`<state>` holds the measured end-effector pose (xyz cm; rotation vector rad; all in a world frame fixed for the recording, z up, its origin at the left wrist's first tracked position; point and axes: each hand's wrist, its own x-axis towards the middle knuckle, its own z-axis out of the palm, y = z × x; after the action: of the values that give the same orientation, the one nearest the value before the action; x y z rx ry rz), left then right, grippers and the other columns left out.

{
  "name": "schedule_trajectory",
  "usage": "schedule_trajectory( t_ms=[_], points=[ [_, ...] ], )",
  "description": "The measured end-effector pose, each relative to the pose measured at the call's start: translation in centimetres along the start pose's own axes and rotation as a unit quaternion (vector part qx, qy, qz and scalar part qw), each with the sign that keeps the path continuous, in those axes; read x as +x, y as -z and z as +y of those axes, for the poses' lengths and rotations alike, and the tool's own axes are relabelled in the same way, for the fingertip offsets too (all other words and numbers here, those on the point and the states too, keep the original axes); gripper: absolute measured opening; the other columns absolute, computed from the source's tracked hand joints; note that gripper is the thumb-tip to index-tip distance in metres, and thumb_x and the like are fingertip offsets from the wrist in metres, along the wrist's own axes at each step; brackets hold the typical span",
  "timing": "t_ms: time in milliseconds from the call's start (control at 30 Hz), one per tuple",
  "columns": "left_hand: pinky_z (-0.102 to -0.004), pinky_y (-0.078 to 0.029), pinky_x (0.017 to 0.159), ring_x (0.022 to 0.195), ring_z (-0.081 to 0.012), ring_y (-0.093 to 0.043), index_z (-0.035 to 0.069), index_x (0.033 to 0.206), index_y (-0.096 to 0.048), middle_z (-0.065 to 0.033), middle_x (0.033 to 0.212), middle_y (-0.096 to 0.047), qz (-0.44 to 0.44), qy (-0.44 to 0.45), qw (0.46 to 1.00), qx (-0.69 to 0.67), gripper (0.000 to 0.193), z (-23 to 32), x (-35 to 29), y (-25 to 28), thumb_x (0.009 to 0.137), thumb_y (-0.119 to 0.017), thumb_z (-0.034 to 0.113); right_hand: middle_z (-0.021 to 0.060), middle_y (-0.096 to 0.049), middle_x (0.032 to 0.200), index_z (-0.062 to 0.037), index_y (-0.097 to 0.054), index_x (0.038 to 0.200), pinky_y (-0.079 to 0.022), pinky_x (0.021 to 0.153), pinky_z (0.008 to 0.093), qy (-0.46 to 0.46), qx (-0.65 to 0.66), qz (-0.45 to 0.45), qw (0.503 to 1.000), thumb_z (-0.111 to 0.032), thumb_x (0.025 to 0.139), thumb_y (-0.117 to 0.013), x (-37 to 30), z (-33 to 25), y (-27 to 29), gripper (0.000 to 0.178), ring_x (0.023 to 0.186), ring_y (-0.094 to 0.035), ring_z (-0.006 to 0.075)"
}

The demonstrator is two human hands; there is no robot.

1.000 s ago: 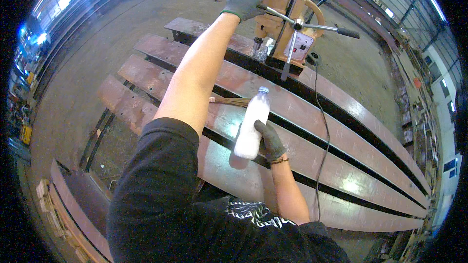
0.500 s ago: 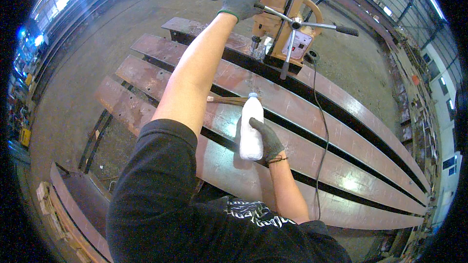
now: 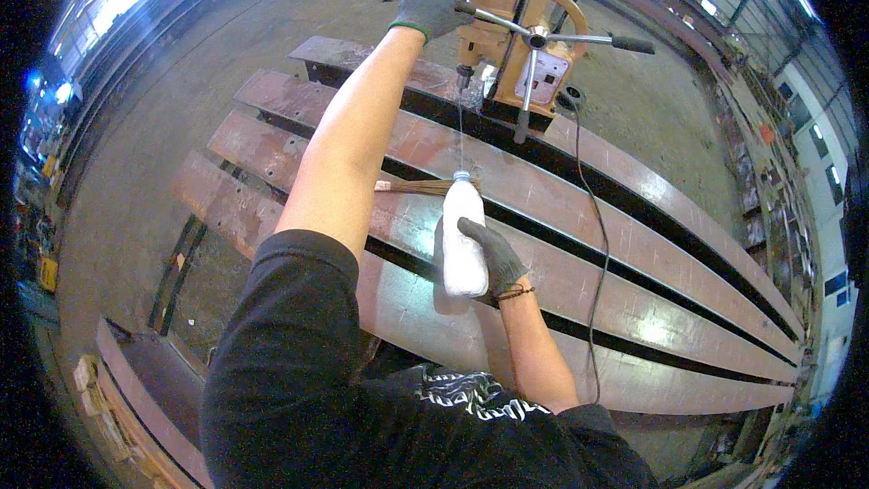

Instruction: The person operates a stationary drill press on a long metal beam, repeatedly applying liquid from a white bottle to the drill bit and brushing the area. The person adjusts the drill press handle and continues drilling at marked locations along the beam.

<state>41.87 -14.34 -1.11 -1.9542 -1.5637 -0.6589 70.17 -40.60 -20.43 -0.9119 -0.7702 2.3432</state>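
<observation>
My gloved left hand (image 3: 433,7) is closed round the end of a feed handle (image 3: 493,18) on a tan magnetic drill (image 3: 511,63). The drill stands upright on a far steel beam, its chuck (image 3: 464,75) pointing down with bright metal shavings beside it. In my gloved right hand (image 3: 493,254) is a white plastic squeeze bottle (image 3: 464,240) with a pale blue cap, held tilted toward the drill. A thin stream of liquid (image 3: 461,131) runs between the cap and the drill's chuck area. Just beyond the bottle lies a brush of thin brown bristles (image 3: 416,186), partly hidden by it.
Several long rusty steel beams (image 3: 579,276) lie side by side with dark gaps between them. A black power cable (image 3: 597,244) trails from the drill across them. More steel (image 3: 149,380) and timber (image 3: 100,398) lie at the lower left.
A thin stream of liquid now shows between the bottle's cap and the drill. The view has shifted slightly; both hands keep their holds.
</observation>
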Motion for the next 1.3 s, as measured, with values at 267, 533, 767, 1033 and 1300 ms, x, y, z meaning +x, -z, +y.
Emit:
schedule_trajectory(
  t_ms=[267,533,767,1033,1300],
  points=[
    [-0.0502,-0.058,0.080,0.092,-0.0368,-0.073,0.018,0.097,-0.072,-0.0111,0.098,-0.076,0.004,0.002,1.000,-0.001,0.041,0.0,-0.5,0.4,0.087,-0.071,0.058,0.0093,-0.072,0.090,-0.0039,-0.066,0.110,-0.060,0.062,0.0385,0.030,-0.012,0.056,0.998,-0.030,0.094,-0.073,0.2,0.0,-0.5,0.032,0.071,-0.071,0.0239],
    [-0.0506,-0.058,0.079,0.091,-0.0379,-0.072,0.019,0.099,-0.073,-0.0116,0.098,-0.076,0.002,0.003,1.000,-0.001,0.039,0.5,-0.5,0.8,0.087,-0.072,0.057,0.0094,-0.072,0.088,-0.0042,-0.066,0.109,-0.060,0.063,0.0388,0.027,0.000,0.056,0.998,-0.032,0.093,-0.074,0.0,-0.4,-0.5,0.032,0.070,-0.070,0.0245],
    [-0.0520,-0.057,0.078,0.090,-0.0405,-0.072,0.017,0.100,-0.073,-0.0148,0.095,-0.075,-0.002,-0.010,0.999,-0.045,0.039,-1.0,-0.4,-0.6,0.088,-0.073,0.054,0.0051,-0.071,0.097,-0.0071,-0.065,0.117,-0.061,0.068,0.0341,0.004,-0.014,0.045,0.999,-0.033,0.094,-0.074,0.1,0.1,0.0,0.036,0.078,-0.070,0.0179],
    [-0.0473,-0.055,0.081,0.097,-0.0357,-0.069,0.016,0.107,-0.076,-0.0129,0.103,-0.072,0.051,-0.053,0.993,-0.090,0.033,-1.8,-0.1,-1.8,0.086,-0.078,0.042,0.0045,-0.069,0.083,-0.0060,-0.066,0.109,-0.057,0.056,0.0339,0.009,-0.090,0.082,0.993,-0.037,0.092,-0.076,0.1,-0.1,0.5,0.037,0.064,-0.067,0.0173],
    [-0.0415,-0.055,0.086,0.100,-0.0325,-0.072,0.013,0.135,-0.065,-0.0139,0.117,-0.074,-0.098,-0.017,0.991,-0.085,0.046,-1.1,-0.4,-1.0,0.092,-0.074,0.028,0.0052,-0.071,0.091,-0.0044,-0.071,0.111,-0.056,0.065,0.0357,0.066,-0.040,0.043,0.996,-0.038,0.087,-0.078,-0.4,0.3,0.5,0.042,0.072,-0.066,0.0176]
  ],
)
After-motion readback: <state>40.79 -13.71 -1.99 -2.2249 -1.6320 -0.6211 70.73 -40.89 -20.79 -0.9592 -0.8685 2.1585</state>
